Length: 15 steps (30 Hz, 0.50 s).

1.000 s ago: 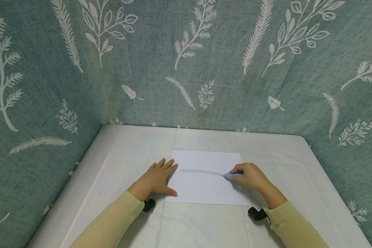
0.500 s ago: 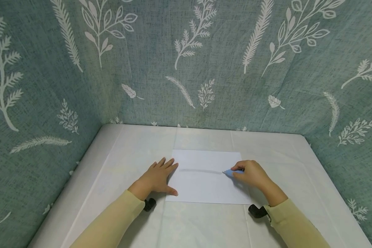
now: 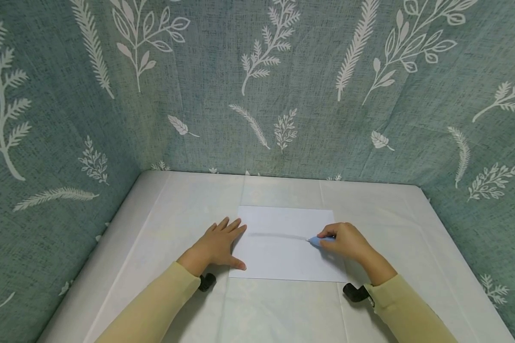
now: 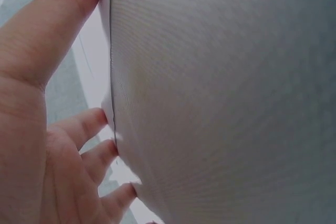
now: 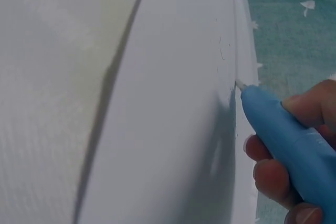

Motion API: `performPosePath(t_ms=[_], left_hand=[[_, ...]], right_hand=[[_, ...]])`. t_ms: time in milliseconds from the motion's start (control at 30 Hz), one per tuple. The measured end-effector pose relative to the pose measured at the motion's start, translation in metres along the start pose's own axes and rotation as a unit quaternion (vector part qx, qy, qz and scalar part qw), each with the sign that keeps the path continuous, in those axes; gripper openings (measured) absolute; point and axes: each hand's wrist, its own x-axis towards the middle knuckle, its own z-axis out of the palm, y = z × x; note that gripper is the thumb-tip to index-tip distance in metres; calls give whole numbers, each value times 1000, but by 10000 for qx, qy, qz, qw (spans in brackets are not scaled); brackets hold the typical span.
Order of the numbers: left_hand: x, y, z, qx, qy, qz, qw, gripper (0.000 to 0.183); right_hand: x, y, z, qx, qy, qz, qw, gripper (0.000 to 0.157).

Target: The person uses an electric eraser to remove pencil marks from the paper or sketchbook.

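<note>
A white sheet of paper (image 3: pixel 279 262) lies on the table, with a faint grey line (image 3: pixel 279 236) running across it. My left hand (image 3: pixel 219 245) is spread at the sheet's left edge; in the left wrist view its fingertips (image 4: pixel 123 192) rest along that edge. The right hand (image 3: pixel 347 243) pinches a thick blue pen-shaped tool (image 5: pixel 286 135) with a narrow pale tip, held slanted between thumb and fingers. Its tip points left onto the paper, right at the line's right end. Small dark specks and hair-like bits (image 5: pixel 221 51) show on the paper near the tip.
A pale cloth (image 3: pixel 283 309) with creases covers the table. Green fabric printed with white leaves (image 3: pixel 262 133) hangs behind and at both sides. Black wrist-camera mounts (image 3: pixel 355 293) stick out at both sleeve cuffs.
The tool's tip shifts slightly right and up, then back left, within the same small area of paper. My left hand and the sheet stay put.
</note>
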Motion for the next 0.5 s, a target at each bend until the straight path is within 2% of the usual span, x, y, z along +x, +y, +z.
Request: performPosePath(t_ms=[133, 367, 500], left_hand=[[0, 0, 0, 31, -11, -4, 10000, 114], [-1, 2, -2, 14, 11, 2, 10000, 114], [-1, 1, -1, 2, 13, 0, 10000, 114]], right_hand=[[0, 0, 0, -46, 125, 94, 9999, 7], [1, 0, 2, 60, -52, -51, 10000, 8], [1, -1, 1, -49, 122, 19, 9999, 7]])
